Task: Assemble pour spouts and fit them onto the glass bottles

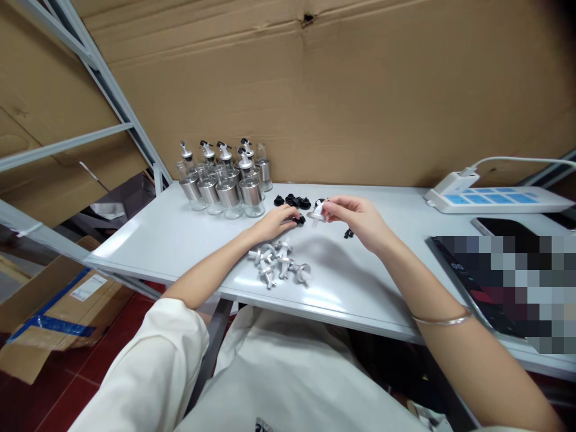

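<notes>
My right hand (pixel 353 217) is raised just above the table, closed on a silver pourer spout (pixel 317 212) between thumb and fingertips. Beside it, my left hand (pixel 278 222) rests low on the tabletop, its fingers curled onto a black rubber stopper (pixel 300 220). More black stoppers (pixel 292 201) lie in a cluster just beyond my left fingers. Nearer to me is a loose pile of silver pourer spouts (pixel 282 261). A few small black pieces (pixel 348 233) lie below my right hand.
Glass bottles with steel sleeves (pixel 228 195) stand at the back left, several topped with spouts. A power strip (pixel 499 198) with a plugged-in adapter, a phone (pixel 499 228) and a dark tablet-like device (pixel 459 270) lie at right. Cardboard (pixel 342 102) walls the back; metal shelf posts (pixel 112 90) rise at left.
</notes>
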Motion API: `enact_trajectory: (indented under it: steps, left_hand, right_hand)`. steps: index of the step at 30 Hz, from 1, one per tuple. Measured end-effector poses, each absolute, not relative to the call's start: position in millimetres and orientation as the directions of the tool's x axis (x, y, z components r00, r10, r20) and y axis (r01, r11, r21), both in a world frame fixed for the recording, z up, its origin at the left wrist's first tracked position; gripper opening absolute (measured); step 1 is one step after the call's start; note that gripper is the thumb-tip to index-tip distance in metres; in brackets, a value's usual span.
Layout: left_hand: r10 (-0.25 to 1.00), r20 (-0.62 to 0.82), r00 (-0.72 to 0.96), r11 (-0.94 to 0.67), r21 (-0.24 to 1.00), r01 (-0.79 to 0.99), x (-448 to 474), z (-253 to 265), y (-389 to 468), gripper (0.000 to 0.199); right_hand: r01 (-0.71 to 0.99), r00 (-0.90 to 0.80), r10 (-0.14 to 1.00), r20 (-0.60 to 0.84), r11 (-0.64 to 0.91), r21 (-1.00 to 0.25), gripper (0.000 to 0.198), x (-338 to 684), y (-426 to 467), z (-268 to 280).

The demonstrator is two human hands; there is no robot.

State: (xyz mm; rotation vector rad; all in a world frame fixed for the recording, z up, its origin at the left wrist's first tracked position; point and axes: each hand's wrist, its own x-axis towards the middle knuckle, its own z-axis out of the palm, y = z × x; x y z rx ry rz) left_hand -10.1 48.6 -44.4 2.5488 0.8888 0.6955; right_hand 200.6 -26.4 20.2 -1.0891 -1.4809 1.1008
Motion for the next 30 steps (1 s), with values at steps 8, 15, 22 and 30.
enact_trajectory:
  steps: [8, 15, 22, 30]
  left_hand:
    - [0.647, 0.466, 0.604, -0.756, 0.497, 0.427, -11, -37, 43, 0.018]
    - [0.525, 0.631, 0.572, -0.850, 0.429, 0.307, -9, -22, 26, 0.021]
    - [0.525, 0.652, 0.547, -0.849, 0.451, 0.276, -3, -19, 14, 0.020]
    - [0.520, 0.656, 0.546, -0.850, 0.457, 0.261, -2, -22, 13, 0.018]
  right_hand:
    - [0.145, -0.079, 0.982, 0.172, 0.182, -0.973, 0.021, 202, -25, 20]
    - [0.099, 0.003, 0.980, 0.198, 0.197, -0.975, 0.013, 201, -24, 20]
    - [0.104, 0.090, 0.976, 0.197, 0.187, -0.977, 0.010, 201, -25, 22]
    - [0.054, 0.060, 0.982, 0.180, 0.177, -0.983, 0.013, 200, -25, 20]
